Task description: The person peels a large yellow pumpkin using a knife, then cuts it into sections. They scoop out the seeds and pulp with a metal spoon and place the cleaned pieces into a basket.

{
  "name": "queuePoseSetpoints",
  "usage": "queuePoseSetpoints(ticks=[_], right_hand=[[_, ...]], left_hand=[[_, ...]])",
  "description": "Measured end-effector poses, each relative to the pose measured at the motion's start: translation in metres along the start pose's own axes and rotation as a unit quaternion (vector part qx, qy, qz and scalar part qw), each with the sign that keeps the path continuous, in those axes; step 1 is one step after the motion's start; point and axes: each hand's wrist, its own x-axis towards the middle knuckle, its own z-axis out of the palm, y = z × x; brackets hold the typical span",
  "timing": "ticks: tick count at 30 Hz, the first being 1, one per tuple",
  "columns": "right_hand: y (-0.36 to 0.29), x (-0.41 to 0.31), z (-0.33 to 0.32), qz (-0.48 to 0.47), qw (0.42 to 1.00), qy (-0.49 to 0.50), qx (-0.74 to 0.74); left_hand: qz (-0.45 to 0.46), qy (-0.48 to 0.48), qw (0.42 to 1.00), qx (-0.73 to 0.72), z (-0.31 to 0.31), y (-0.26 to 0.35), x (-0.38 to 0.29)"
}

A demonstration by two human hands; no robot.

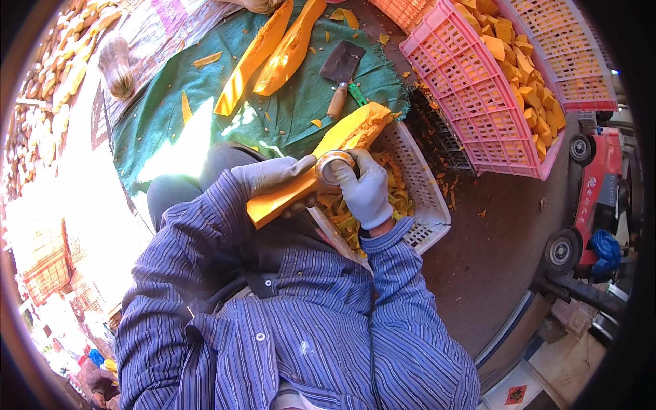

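Note:
In my gloved left hand (277, 174) lies a long peeled piece of orange squash (279, 204), slanting up to the right, its fibrous hollow at the far end. My gloved right hand (366, 189) grips a round metal ring-shaped tool (321, 171) against the squash's side. Below them stands a white plastic crate (433, 233) with peel strips (402, 200) inside. On the green cloth (164, 102) ahead are two long cut squash pieces (251, 56) (294, 46), a wooden-handled cleaver (342, 61) and a green-handled tool (357, 95), its far end partly hidden.
To the right, a pink plastic crate (461, 87) holds squash chunks (533, 92). A whole squash (115, 64) rests left of the cloth, and many more squash (61, 66) cover the ground beyond. At far right is a red wheeled vehicle (587, 189). Scraps litter the floor.

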Motion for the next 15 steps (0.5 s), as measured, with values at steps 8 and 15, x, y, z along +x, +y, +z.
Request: queuePoseSetpoints(ticks=[8, 15], right_hand=[[0.055, -0.006, -0.062, -0.009, 0.985, 0.108, -0.137], [0.007, -0.022, -0.003, -0.041, 0.998, -0.016, -0.037]], left_hand=[[-0.028, 0.054, 0.972, 0.225, 0.024, -0.006, -0.022], [-0.005, 0.002, 0.989, 0.147, 0.019, -0.013, -0.019]])
